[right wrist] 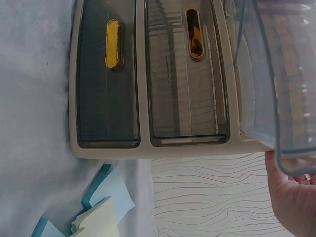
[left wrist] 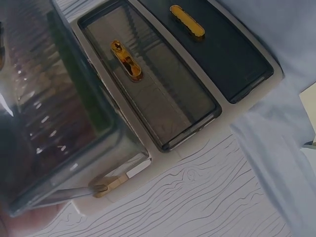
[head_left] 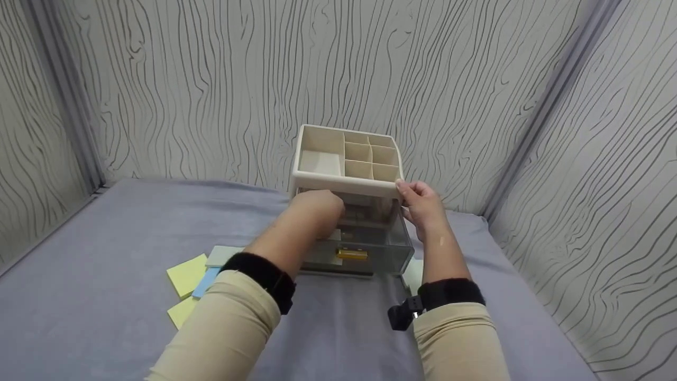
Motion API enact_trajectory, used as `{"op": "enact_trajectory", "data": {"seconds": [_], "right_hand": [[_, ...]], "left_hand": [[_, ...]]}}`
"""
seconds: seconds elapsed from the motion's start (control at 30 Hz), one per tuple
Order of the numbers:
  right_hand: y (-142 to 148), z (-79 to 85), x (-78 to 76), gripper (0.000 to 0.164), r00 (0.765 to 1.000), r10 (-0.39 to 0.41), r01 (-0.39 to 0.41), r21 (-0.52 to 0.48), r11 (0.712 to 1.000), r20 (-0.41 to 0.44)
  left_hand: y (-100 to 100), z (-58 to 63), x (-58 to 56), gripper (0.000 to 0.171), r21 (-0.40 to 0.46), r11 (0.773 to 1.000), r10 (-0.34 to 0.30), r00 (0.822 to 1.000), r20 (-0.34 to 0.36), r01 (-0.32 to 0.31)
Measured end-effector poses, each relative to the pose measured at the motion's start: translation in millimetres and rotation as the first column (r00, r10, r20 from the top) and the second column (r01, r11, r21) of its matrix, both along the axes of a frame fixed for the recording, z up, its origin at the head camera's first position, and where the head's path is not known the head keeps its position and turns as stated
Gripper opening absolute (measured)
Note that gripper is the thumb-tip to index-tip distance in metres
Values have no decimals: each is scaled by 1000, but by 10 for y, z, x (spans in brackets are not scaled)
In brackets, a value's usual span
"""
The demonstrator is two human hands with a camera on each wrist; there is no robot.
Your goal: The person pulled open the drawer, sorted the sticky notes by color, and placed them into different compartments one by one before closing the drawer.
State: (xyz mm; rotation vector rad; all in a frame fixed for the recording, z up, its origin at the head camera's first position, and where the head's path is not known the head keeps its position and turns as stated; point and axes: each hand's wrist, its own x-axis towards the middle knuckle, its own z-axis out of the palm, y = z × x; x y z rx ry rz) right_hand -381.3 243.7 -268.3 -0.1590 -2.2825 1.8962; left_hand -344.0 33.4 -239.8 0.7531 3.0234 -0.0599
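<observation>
A cream desk organizer [head_left: 346, 183] with clear drawers stands before me, its top drawer [head_left: 394, 259] pulled out. My left hand [head_left: 320, 209] reaches down into that drawer, knuckles up, its fingers hidden. A pale flat piece shows in the drawer just below this hand. In the left wrist view, part of the hand shows at the lower left, beside the drawer's clear wall. My right hand [head_left: 423, 206] grips the organizer's right front corner, thumb on the upper rim and fingers along the side. In the right wrist view, it appears partly behind the drawer.
Two lower drawers [right wrist: 106, 103] with gold handles are closed. Yellow sticky notes [head_left: 188, 275], a blue pad [head_left: 206, 282] and a pale pad [head_left: 222, 256] lie left of the organizer. More blue and pale pads [right wrist: 108, 190] lie at its right. A wood-grain wall [head_left: 211, 90] stands behind.
</observation>
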Motion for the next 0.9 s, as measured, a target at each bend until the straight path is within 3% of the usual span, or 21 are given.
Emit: {"op": "enact_trajectory", "data": {"seconds": [0.1,0.23,0.33,0.43,0.57,0.7,0.77,0.9], "right_hand": [[-6,2,2,30,1000,3,-3,4,1000,0],[-2,-1,10,31,1000,-5,5,20,1000,2],[2,-1,21,32,1000,-8,8,26,1000,7],[4,-2,26,32,1000,-5,5,21,1000,5],[1,-4,23,31,1000,-5,5,4,1000,-8],[0,-7,23,31,1000,-3,3,11,1000,-12],[-2,-6,26,31,1000,2,-1,15,1000,-15],[-4,-4,24,31,1000,6,-5,12,1000,-22]], "left_hand": [[-30,20,6,14,-6,999,-35,999,1,35],[-125,37,8,10,53,988,-143,989,-41,145],[-256,47,5,8,136,959,-232,965,-126,248],[-410,72,2,7,212,926,-269,941,-206,311],[-597,114,14,10,315,903,-210,941,-266,291],[-793,91,23,10,437,874,-88,953,-290,214],[-906,45,17,11,504,848,-18,959,-282,164],[-1137,-136,-33,13,601,799,125,972,-201,22]]}}
